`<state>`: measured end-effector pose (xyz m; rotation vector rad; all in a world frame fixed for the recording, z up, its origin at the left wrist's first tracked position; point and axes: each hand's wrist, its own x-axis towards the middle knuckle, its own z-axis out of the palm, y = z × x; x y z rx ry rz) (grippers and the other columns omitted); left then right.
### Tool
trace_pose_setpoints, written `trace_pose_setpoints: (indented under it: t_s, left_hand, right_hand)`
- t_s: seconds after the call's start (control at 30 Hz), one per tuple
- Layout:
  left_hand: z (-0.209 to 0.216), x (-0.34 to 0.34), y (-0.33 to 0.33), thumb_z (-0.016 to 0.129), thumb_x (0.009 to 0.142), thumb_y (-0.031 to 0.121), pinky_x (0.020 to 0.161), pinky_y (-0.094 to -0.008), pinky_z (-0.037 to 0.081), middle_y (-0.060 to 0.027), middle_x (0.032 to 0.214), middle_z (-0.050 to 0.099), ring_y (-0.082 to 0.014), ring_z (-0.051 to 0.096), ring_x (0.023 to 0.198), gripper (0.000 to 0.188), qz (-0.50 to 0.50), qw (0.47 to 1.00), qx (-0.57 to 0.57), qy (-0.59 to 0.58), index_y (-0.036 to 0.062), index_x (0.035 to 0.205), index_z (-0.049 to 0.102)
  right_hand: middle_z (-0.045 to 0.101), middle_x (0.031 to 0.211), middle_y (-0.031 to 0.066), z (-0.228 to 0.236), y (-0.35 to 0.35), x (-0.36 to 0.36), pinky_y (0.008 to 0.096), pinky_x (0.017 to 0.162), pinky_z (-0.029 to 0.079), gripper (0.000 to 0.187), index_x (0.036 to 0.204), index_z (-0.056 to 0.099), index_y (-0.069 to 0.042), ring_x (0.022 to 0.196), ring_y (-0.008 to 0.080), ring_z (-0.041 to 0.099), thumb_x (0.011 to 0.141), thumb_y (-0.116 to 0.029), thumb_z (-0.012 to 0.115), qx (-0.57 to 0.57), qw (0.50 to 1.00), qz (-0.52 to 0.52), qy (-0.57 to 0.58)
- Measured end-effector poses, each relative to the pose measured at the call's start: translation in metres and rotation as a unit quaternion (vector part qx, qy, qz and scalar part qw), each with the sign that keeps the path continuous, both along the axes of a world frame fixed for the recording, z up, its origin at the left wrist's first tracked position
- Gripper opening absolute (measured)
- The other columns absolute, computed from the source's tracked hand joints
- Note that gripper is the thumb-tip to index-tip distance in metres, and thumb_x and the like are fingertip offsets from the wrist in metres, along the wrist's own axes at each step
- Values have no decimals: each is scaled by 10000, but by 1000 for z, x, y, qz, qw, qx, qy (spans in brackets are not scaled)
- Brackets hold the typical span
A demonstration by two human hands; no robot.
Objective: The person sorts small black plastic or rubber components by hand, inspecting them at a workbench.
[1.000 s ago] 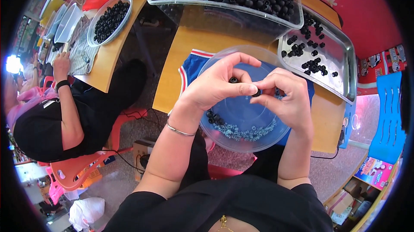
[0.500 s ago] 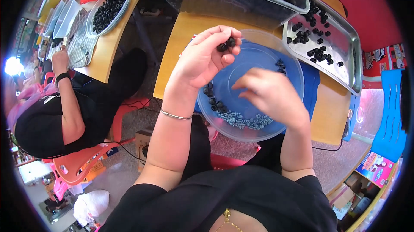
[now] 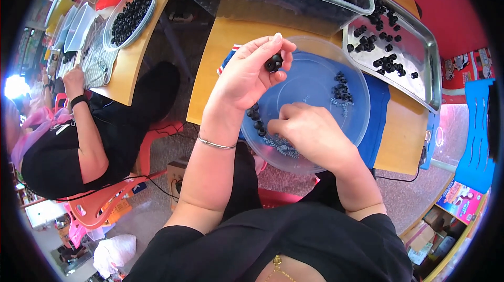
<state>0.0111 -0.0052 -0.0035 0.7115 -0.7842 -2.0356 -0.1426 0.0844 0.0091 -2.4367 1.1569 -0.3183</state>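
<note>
My left hand (image 3: 255, 69) is raised over the far left of a round clear tray (image 3: 299, 80), its thumb and fingers closed round a small black round piece (image 3: 273, 63); whether there is more than one cannot be told. Down at the tray's near part is my right hand (image 3: 310, 132), fingers curled and tips together; what they pinch, if anything, is hidden. Beside its fingertips lie a short row of black round pieces (image 3: 256, 124) and a heap of tiny grey-blue pieces (image 3: 281, 147). Smaller dark pieces (image 3: 342, 89) lie at the tray's right side.
Beyond my hands stands a clear bin (image 3: 283, 12) full of black pieces. A metal tray (image 3: 415, 51) with scattered black pieces sits at right, and a blue cloth (image 3: 377, 109) under the round tray. At left, a co-worker (image 3: 63, 151) sits by another table with a bowl of black pieces (image 3: 131, 18).
My right hand has moved left and down to the heap of tiny pieces, its fingers drawing together. The left hand stays raised, its fingers shifted slightly round the black round piece.
</note>
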Motion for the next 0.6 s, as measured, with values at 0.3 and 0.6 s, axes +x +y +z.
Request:
trace_pose_setpoints:
  t_s: [0.3,0.6]
  left_hand:
    - [1,-1,2,552,962,258,608,-199,481,4,767,578,-80,574,713,236,-44,997,-31,-47,40,992,636]
    - [3,-6,5,547,966,223,704,-247,542,-33,853,601,-123,624,805,237,-24,999,-20,-12,3,1026,611]
  right_hand:
    - [595,816,111,-3,-9,-26,407,661,495,291,957,621,-72,775,316,617,675,-26,680,-16,995,-98,11]
    - [586,839,119,0,-14,-43,392,696,503,322,907,600,-29,795,306,616,615,30,721,56,993,-101,-29]
